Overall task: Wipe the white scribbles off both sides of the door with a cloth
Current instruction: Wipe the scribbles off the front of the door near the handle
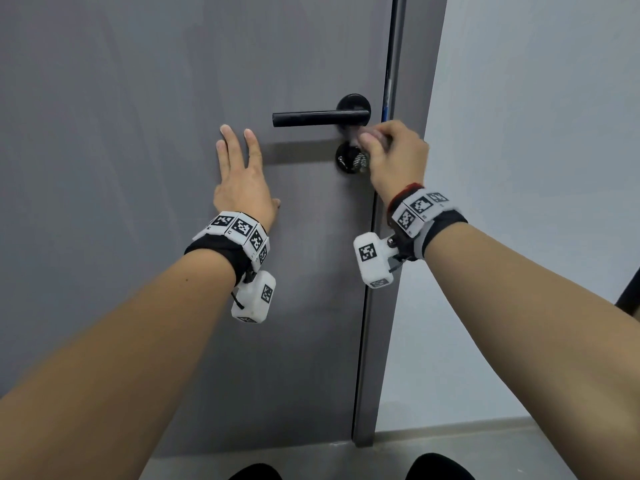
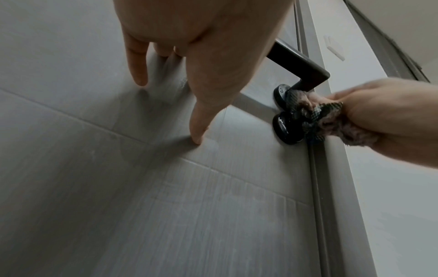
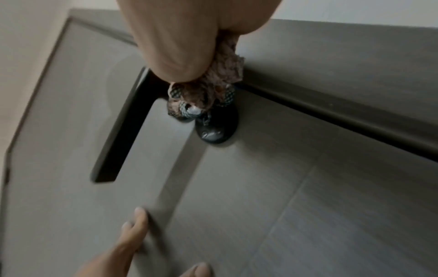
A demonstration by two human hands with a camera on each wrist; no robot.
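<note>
while left hand (image 1: 242,188) braces door (image 1: 138,133), right hand (image 1: 394,157) grips cloth (image 2: 315,120).

Indoor room or corridor, building type unclear: grey door (image 1: 156,133) with black lever handle (image 1: 320,118), plain pale wall (image 1: 536,168), grey floor (image 1: 450,441).

Bare forearms wear black wristbands (image 1: 221,252) carrying white marker-printed blocks (image 1: 372,259).
</note>
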